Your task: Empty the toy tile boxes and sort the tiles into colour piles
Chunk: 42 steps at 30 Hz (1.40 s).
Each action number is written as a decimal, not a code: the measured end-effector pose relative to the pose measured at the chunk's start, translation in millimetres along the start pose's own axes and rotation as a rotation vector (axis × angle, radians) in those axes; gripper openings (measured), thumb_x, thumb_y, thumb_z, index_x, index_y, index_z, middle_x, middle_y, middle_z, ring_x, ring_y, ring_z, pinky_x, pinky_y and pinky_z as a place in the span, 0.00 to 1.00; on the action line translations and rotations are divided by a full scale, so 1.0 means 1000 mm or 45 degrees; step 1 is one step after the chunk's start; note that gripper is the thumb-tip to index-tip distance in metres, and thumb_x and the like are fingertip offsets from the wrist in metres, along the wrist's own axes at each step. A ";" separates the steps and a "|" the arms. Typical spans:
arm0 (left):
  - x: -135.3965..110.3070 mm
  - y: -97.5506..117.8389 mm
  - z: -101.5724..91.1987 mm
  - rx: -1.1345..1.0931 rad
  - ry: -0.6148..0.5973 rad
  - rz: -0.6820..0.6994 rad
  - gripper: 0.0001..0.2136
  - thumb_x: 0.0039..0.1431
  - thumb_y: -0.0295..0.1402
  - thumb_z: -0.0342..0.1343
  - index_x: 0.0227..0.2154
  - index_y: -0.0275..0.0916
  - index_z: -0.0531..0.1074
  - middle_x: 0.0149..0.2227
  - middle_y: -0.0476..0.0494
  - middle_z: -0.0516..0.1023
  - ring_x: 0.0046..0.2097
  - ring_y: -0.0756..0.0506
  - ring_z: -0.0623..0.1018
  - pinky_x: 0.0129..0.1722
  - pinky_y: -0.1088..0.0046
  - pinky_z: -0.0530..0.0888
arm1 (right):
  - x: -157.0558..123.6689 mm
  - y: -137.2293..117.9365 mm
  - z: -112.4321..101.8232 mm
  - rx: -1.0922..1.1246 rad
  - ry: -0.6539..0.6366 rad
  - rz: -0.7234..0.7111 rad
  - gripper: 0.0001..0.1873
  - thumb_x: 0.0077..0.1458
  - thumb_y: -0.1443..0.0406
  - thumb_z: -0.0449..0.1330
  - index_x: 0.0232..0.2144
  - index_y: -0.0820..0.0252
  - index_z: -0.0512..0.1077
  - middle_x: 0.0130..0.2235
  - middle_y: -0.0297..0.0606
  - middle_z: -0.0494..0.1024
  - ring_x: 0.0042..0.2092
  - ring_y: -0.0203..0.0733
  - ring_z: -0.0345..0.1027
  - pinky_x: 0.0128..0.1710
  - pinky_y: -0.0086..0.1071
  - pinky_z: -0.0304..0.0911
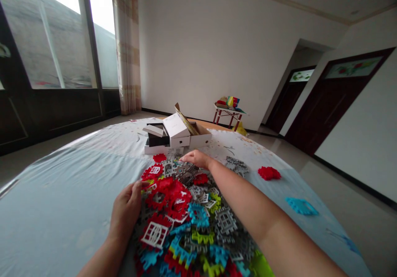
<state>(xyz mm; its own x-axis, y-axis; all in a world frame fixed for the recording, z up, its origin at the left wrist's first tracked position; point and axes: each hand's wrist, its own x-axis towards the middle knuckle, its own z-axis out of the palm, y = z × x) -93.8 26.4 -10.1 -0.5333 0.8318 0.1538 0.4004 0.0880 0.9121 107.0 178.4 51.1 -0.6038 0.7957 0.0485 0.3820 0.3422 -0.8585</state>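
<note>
Left hand (125, 211) rests loosely curled, holding nothing, on the left edge of the tile pile (192, 211); right hand (197, 159) lies palm-down at its far edge, grip unclear; the right forearm crossing the pile could sweep tiles off the counter (62, 194).

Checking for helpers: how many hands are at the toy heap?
2. Left hand rests on the left edge of the heap of colourful plastic tiles; right hand touches its far edge. No others visible.
</note>
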 end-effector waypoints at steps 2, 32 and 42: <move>0.000 0.001 0.000 -0.003 0.006 0.006 0.21 0.49 0.46 0.43 0.32 0.36 0.75 0.31 0.45 0.79 0.32 0.43 0.75 0.34 0.72 0.70 | -0.002 -0.003 -0.001 0.180 0.002 -0.020 0.14 0.44 0.60 0.57 0.29 0.63 0.77 0.32 0.37 0.79 0.38 0.39 0.70 0.43 0.32 0.61; -0.003 0.009 -0.004 0.020 0.056 0.028 0.19 0.50 0.43 0.44 0.30 0.37 0.76 0.24 0.47 0.76 0.31 0.44 0.75 0.28 0.74 0.69 | -0.053 -0.031 0.007 0.165 0.195 -0.212 0.20 0.47 0.52 0.56 0.34 0.62 0.73 0.32 0.34 0.74 0.34 0.35 0.64 0.36 0.27 0.58; -0.001 0.008 -0.005 0.074 0.021 -0.024 0.18 0.50 0.41 0.45 0.34 0.36 0.75 0.22 0.50 0.75 0.32 0.44 0.74 0.28 0.75 0.67 | -0.093 0.053 -0.106 -0.387 0.950 0.317 0.12 0.46 0.59 0.57 0.28 0.63 0.73 0.28 0.36 0.75 0.34 0.40 0.68 0.34 0.30 0.60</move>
<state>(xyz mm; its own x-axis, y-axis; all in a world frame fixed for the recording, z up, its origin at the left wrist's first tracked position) -93.4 23.4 -1.7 -0.5530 0.8207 0.1436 0.4324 0.1354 0.8914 257.5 176.0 54.9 0.1028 0.9507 0.2926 0.6789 0.1479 -0.7191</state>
